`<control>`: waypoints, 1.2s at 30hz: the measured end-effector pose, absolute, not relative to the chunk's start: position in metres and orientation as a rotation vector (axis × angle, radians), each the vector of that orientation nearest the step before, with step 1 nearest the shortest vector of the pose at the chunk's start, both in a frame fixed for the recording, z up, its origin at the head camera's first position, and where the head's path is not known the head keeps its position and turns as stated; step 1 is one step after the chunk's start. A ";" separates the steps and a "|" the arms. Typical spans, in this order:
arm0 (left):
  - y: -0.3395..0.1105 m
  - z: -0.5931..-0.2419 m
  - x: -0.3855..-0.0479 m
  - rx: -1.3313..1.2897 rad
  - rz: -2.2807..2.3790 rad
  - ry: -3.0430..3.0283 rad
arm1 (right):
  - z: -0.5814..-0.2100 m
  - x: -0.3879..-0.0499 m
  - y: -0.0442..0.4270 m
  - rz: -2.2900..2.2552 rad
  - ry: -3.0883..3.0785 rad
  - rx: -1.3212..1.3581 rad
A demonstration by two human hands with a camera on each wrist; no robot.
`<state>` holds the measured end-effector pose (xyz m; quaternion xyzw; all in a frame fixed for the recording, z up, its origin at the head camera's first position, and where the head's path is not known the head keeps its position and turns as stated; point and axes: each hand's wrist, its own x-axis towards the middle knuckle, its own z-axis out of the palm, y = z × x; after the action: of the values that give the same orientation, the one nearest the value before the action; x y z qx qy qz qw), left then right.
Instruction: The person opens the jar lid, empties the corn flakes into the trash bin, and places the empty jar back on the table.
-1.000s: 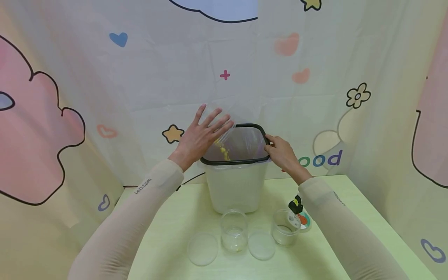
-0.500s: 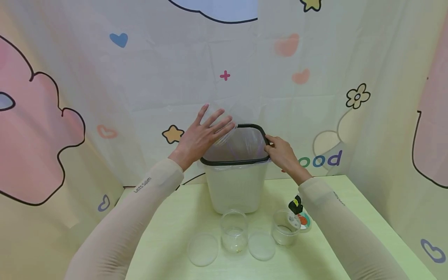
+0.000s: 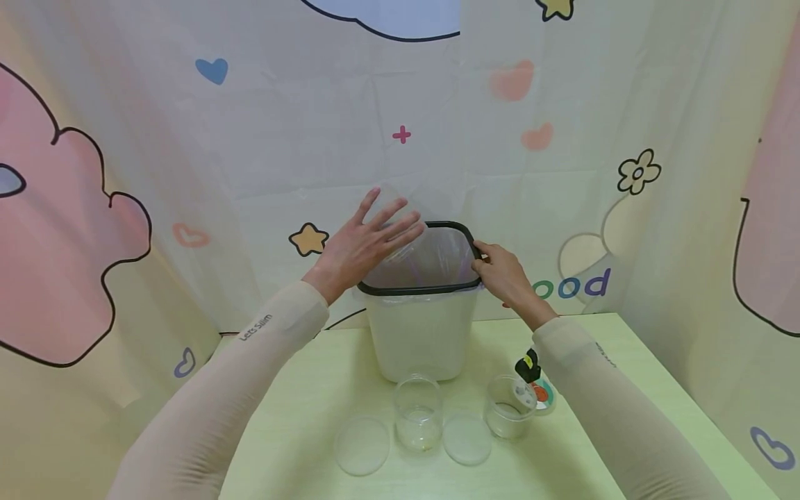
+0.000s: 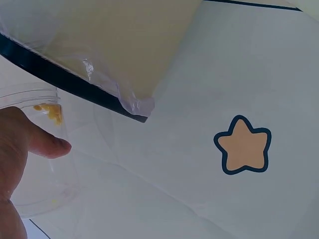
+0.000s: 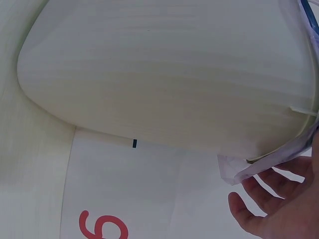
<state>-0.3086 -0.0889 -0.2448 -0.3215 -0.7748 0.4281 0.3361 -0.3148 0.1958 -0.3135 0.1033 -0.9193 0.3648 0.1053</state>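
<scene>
My left hand [image 3: 359,250] holds a clear plastic jar [image 4: 52,174] tipped over the left side of a white trash bin [image 3: 419,333]. The hand's back hides most of that jar in the head view. In the left wrist view, the thumb lies against the jar, and a few yellow bits [image 4: 55,113] cling near its threaded mouth. A thin plastic liner [image 3: 446,253] lines the bin under a black rim [image 3: 431,289]. My right hand [image 3: 500,271] grips this rim at its right side, fingers touching the liner's folded edge [image 5: 234,172].
Two clear jars [image 3: 417,423] [image 3: 509,417] stand in front of the bin. Two translucent round lids [image 3: 362,446] [image 3: 467,437] lie beside them. A red and teal round item [image 3: 544,396] and a small black object [image 3: 528,365] are near my right sleeve. A printed curtain hangs behind.
Yellow bits were falling from the tilted jar into the bin a second ago; the stream is no longer seen. My left hand has shifted slightly right. The right hand has stayed on the rim.
</scene>
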 end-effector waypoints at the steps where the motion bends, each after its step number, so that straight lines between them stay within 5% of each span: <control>1: -0.089 -0.244 -0.308 -0.840 1.130 -2.011 | -0.314 -0.315 0.196 1.075 -2.710 0.305; 36: -0.073 -0.239 -0.306 -0.923 1.426 -1.827 | -0.314 -0.317 0.197 1.075 -2.717 0.312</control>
<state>-0.3058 -0.0734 -0.2387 -0.3508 -0.6944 0.5420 0.3178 -0.3168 0.1966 -0.3141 0.1055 -0.9199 0.3639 0.1012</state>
